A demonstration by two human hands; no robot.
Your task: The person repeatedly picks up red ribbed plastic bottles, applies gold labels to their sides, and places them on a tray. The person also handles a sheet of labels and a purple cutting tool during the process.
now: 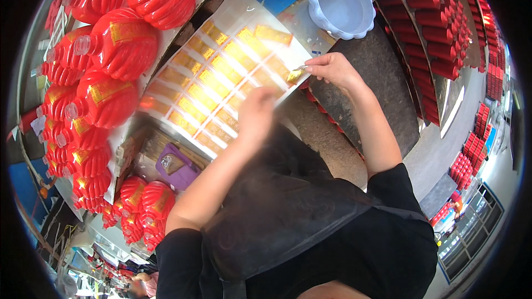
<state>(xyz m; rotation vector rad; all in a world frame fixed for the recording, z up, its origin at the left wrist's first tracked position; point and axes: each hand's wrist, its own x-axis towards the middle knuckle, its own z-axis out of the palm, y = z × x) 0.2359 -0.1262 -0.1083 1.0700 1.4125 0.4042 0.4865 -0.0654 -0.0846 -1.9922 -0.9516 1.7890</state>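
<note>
A white sheet of gold stickers (213, 83), set out in rows, lies on a board in front of me under bright glare. My right hand (335, 71) is at the sheet's right edge, thumb and fingers pinched on the end of a small gold sticker (294, 75). That sticker stands partly up from the sheet. Over the sheet's near right part is my left hand (257, 112), its fingers smeared by motion, so I cannot tell whether they hold anything. One gold sticker (272, 35) sits askew near the far right corner.
Red ribbed bottles (126, 44) with gold labels crowd the left side. A purple case (178, 166) lies below the sheet. To the far right stand a pale blue scalloped basin (342, 6) and racks of red cylinders (435, 27). A dark board (368, 77) lies beneath my right arm.
</note>
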